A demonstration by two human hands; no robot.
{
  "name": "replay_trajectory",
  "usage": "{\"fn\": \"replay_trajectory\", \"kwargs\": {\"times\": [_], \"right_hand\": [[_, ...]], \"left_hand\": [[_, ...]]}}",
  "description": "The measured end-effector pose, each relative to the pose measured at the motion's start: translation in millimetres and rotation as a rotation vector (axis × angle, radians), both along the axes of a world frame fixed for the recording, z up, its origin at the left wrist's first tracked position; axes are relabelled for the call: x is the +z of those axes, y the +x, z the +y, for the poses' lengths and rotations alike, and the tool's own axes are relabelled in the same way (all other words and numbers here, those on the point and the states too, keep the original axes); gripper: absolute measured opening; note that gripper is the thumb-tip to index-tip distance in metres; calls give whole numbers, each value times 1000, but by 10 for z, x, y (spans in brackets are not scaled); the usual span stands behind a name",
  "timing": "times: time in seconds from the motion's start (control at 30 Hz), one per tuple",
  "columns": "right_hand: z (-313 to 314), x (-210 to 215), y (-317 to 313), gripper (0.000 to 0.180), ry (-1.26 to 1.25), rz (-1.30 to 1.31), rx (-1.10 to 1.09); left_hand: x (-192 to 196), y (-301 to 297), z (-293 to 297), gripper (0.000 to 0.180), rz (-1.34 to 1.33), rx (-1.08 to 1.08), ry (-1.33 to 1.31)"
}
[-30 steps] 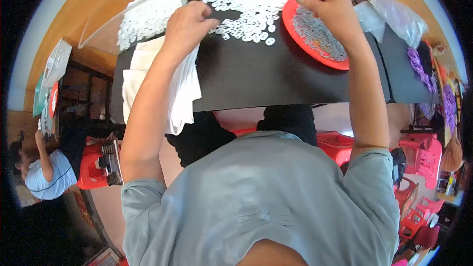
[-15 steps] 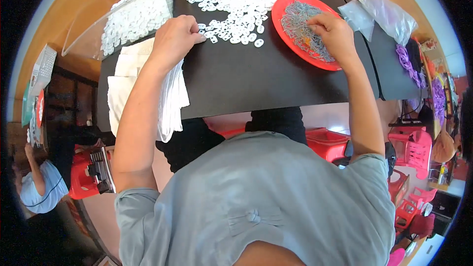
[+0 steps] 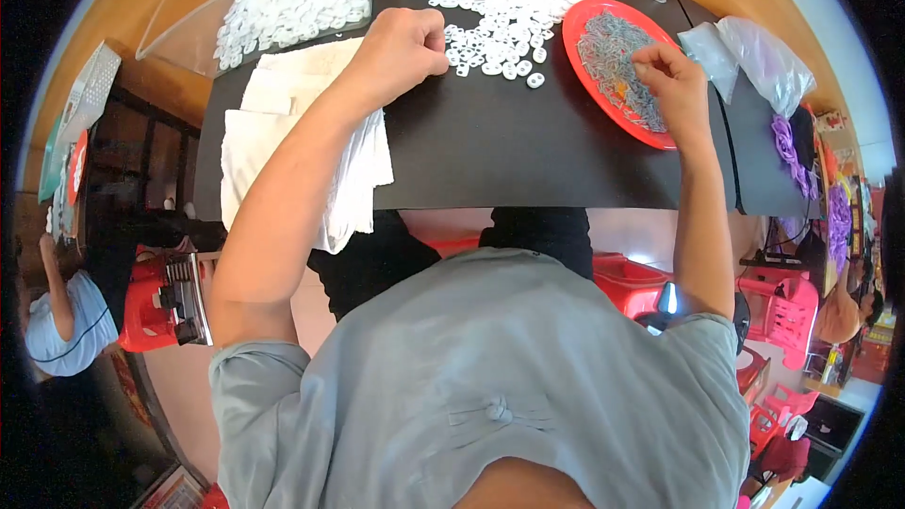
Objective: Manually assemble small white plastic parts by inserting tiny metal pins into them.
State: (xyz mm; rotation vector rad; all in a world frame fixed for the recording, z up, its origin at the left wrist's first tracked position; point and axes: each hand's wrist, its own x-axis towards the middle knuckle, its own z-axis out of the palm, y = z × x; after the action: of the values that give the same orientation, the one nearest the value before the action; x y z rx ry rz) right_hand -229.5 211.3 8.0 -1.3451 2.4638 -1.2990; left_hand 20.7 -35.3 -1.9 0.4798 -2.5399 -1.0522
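Observation:
My left hand [image 3: 401,52] is closed, thumb against the curled fingers, at the near left edge of a spread of small white oval plastic pieces with holes [image 3: 500,42]. Whatever it pinches is hidden. Above a red plate [image 3: 586,78], my right hand [image 3: 681,92] has its thumb and forefinger brought together. The plate holds a heap of thin grey nail-like pins [image 3: 608,52] with a small orange bit among them. Whether a pin sits between those fingertips is too small to tell. White folded cloths [image 3: 273,146] lie under my left forearm.
A clear bin [image 3: 174,42] of white pieces stands at the back left, another tub behind the spread. Clear plastic bags [image 3: 768,57] and purple cord [image 3: 787,151] are on the right. A dark table [image 3: 509,155] lies before me. Another person [image 3: 71,325] is far left.
The whole view has shifted, so the table things appear further right and slightly lower. Both hands stay near the same things; the right fingertips are more plainly pinched over the pins.

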Motion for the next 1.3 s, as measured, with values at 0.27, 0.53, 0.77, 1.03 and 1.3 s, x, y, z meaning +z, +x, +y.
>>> {"fn": "replay_trajectory", "kwargs": {"times": [0.27,0.53,0.77,1.03,1.3], "right_hand": [[-4,-10,-21,17,-118,-364,48],[100,-66,-58,25,-221,-408,132],[93,-38,4,25,-215,-419,102],[101,-41,15,22,-242,-478,103],[175,23,128,22,-306,-578,175]], "left_hand": [[-45,-12,7,6,190,-36,139],[-18,-28,197,8,3,-199,128],[-17,-41,256,9,30,-258,-19],[128,-162,459,12,187,-151,-110],[118,-998,968,8,372,-296,-134]]}}
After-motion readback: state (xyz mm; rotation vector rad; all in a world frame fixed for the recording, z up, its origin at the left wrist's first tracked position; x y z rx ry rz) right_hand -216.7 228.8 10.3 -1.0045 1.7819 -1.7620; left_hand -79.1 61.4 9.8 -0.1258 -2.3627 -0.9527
